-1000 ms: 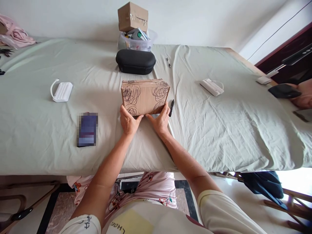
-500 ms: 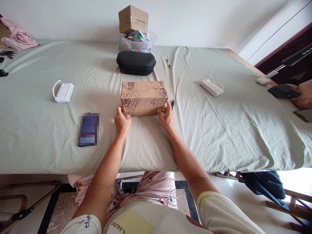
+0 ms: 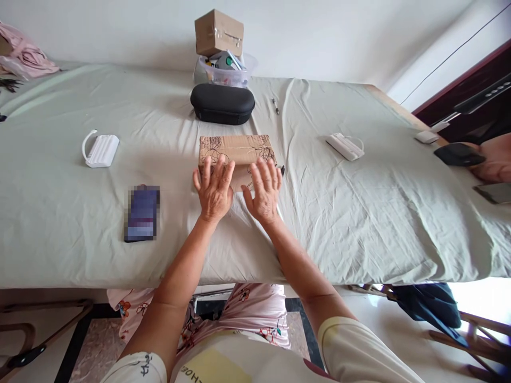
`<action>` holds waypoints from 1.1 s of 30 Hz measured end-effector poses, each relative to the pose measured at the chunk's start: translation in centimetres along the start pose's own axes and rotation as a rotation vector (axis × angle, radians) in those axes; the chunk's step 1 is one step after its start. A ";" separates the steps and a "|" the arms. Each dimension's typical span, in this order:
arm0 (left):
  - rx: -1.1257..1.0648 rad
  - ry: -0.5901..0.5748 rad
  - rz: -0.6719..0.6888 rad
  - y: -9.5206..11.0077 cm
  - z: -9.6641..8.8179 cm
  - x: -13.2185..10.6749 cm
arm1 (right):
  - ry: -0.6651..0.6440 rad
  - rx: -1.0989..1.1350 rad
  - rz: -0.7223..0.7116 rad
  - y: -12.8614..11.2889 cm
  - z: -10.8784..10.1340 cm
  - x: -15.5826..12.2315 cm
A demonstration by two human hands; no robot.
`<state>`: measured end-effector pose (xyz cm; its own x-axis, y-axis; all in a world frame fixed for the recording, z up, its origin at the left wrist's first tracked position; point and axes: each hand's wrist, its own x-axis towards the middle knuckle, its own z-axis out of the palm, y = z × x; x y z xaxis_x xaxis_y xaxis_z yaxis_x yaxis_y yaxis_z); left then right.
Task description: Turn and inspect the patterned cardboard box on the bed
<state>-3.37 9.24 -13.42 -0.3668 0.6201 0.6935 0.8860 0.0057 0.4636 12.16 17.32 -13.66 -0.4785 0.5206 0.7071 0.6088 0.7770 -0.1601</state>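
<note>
A brown cardboard box (image 3: 235, 151) with black scribbled loops on its corners lies on the cloth in front of me. My left hand (image 3: 215, 192) is spread flat, palm down, over the left part of the box's near side. Over the right part is my right hand (image 3: 263, 191), its fingers also stretched out. Both hands hide much of the near face, and whether the palms press on it I cannot tell. Just past the box's right end, the tip of a black pen (image 3: 282, 171) shows.
Behind the box sits a black zip case (image 3: 222, 103), then a clear plastic tub (image 3: 227, 77) with a carton (image 3: 219, 33) on top. White power banks lie left (image 3: 102, 150) and right (image 3: 344, 146). A blurred phone (image 3: 142, 214) lies front left. Another pen (image 3: 275, 106) rests farther back.
Both hands have let go of the box's lower side edges. They have come inward and up over its near face, fingers now spread. The box has stayed about where it was.
</note>
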 end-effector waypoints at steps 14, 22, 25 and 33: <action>-0.018 -0.059 0.012 0.3 1.1 -0.2 | 0.114 0.080 0.157 2.5 0.4 0.2; -0.047 0.026 0.028 -0.9 1.1 -0.7 | 0.301 0.445 0.137 2.6 0.9 -0.6; -0.114 0.060 0.073 -1.6 0.8 -1.0 | 0.283 0.543 -0.025 0.0 0.2 -1.0; -0.341 0.044 0.185 -1.4 1.0 -1.7 | 0.170 0.585 -0.237 -3.5 -0.3 -1.4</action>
<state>-3.70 8.97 -15.78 -0.2275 0.5520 0.8022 0.7959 -0.3692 0.4798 10.94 13.77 -13.92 -0.4218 0.2858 0.8605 0.0311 0.9530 -0.3012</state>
